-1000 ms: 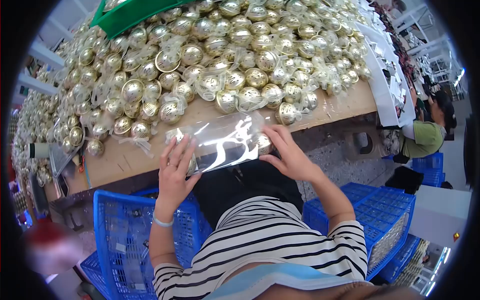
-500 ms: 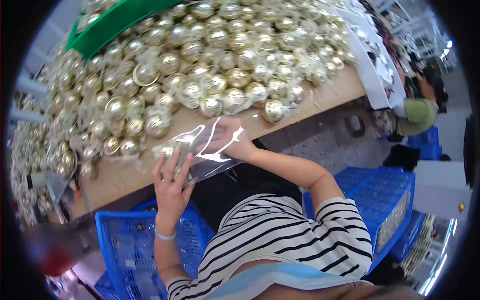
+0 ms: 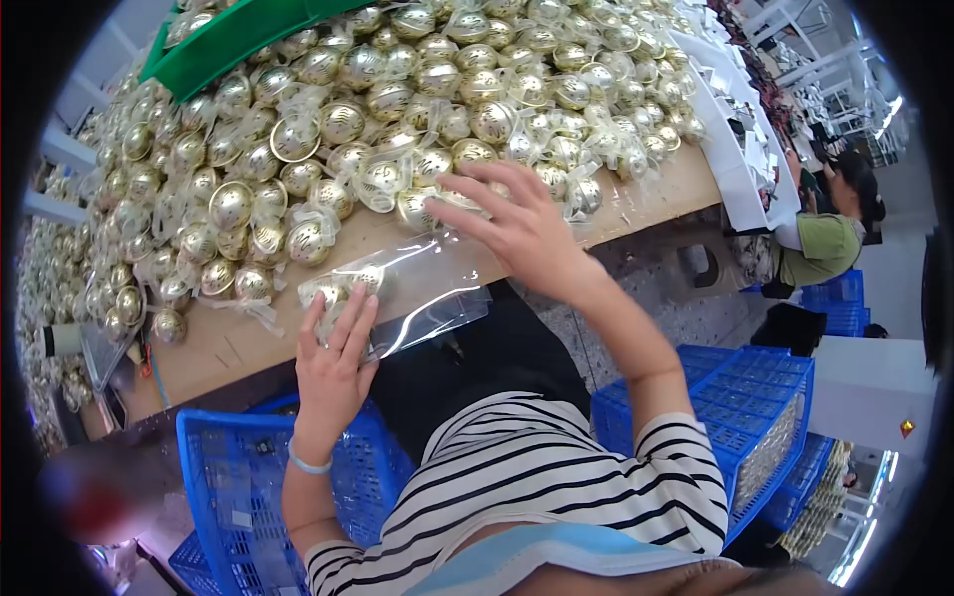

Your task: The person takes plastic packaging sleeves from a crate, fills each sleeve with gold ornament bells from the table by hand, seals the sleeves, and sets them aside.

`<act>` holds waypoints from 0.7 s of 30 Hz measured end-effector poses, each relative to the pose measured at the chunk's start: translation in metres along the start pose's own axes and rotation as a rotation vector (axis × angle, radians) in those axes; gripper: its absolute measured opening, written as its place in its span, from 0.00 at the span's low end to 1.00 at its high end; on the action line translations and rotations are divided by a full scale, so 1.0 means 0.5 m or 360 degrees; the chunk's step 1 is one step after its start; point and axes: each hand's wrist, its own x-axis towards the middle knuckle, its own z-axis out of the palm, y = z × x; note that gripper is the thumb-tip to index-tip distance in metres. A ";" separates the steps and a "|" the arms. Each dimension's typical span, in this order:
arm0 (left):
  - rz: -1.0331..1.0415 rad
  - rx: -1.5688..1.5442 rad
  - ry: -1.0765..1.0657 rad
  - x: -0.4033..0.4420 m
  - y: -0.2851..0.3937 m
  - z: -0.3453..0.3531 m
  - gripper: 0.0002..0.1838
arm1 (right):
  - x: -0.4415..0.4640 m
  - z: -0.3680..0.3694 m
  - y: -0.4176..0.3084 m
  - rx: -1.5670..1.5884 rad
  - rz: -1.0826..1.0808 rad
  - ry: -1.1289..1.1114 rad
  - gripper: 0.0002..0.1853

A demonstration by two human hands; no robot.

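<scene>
A clear plastic box or sleeve [image 3: 422, 288] lies at the table's front edge with gold ornaments [image 3: 368, 278] in its left end. My left hand [image 3: 336, 353] rests on that end, fingers spread over the plastic. Past its right end my right hand [image 3: 522, 233] reaches over the near edge of the pile of gold balls [image 3: 437, 79], its fingers apart and nothing visibly gripped. Sheer ribbons or bags are tied to many of the balls.
The table's bare wood [image 3: 214, 348] shows at the front left. A green tray [image 3: 248, 35] stands at the back, a white box [image 3: 730, 129] at the right. Blue crates [image 3: 229, 477] flank my lap. A person in green [image 3: 825, 243] is at the far right.
My right hand has come out from inside or behind the clear plastic and moved up to the pile's edge. My left hand has stayed on the left end.
</scene>
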 end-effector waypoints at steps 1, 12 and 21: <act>-0.0003 0.0007 -0.0014 0.001 0.002 -0.002 0.46 | 0.023 0.036 0.022 0.0115 -0.0185 -0.0141 0.18; -0.0037 0.0060 -0.0006 0.003 0.012 -0.005 0.47 | 0.088 0.068 0.066 0.0186 -0.0374 -0.0547 0.25; -0.0048 0.0060 0.0005 0.001 0.012 -0.003 0.48 | 0.133 0.081 0.069 -0.0011 -0.0530 -0.0793 0.26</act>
